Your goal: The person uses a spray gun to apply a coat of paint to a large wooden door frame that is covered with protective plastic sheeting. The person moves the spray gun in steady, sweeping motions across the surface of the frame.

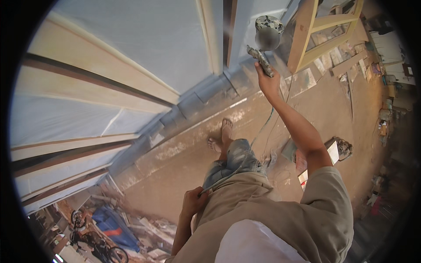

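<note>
My right hand reaches far ahead, its fingers wrapped round the handle of a paint-spattered spray gun. A round cup, speckled with dried paint, sits at the top of the gun. Down at my left side, my left hand is closed on a thin hose. That hose runs across my shorts and up toward the spray gun. To the left and ahead stand wooden frames around pale blue-grey panels. The gun is close to the far panel; whether spray is coming out, I cannot tell.
An open wooden frame leans at the upper right beside scattered boards. Wood scraps, a blue tarp and a motorcycle are at the lower left. Several items lie on the brown floor right of me.
</note>
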Action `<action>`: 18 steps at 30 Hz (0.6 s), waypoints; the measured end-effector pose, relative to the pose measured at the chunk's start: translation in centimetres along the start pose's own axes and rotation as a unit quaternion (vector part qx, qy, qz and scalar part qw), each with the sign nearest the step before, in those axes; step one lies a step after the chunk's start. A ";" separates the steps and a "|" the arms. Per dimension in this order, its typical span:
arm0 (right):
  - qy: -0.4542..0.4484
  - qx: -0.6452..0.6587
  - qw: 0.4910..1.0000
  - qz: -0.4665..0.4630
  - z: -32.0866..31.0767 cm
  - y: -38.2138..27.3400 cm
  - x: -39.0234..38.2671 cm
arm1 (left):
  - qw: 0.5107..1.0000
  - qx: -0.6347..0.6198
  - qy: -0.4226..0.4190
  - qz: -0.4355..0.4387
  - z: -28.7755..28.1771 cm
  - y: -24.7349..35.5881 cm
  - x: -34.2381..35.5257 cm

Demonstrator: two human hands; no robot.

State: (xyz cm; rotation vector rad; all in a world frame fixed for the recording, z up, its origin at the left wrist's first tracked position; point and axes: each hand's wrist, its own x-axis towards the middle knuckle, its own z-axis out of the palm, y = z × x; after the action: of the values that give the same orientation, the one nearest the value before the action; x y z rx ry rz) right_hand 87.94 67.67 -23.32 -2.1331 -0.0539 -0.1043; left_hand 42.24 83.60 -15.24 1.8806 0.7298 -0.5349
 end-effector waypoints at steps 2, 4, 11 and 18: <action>-0.022 -0.011 0.999 0.036 2.2 3.8 -0.5 | 0.999 0.003 -0.020 -0.050 0.4 0.1 0.3; -0.034 -0.019 0.997 0.064 4.2 7.7 -0.9 | 0.994 0.003 -0.043 -0.103 1.2 0.2 0.7; -0.053 -0.069 0.986 0.141 13.1 21.0 -2.3 | 0.975 0.006 -0.071 -0.212 5.0 -0.6 3.2; -0.079 -0.172 0.954 0.234 20.1 30.2 -3.3 | 0.945 -0.027 -0.093 -0.314 7.1 -0.3 5.2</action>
State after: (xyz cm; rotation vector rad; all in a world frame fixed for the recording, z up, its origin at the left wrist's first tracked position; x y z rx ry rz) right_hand 88.15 68.48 -59.74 -2.4370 0.4022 0.3622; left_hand 45.49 78.44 -21.60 1.4972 1.2065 -1.0638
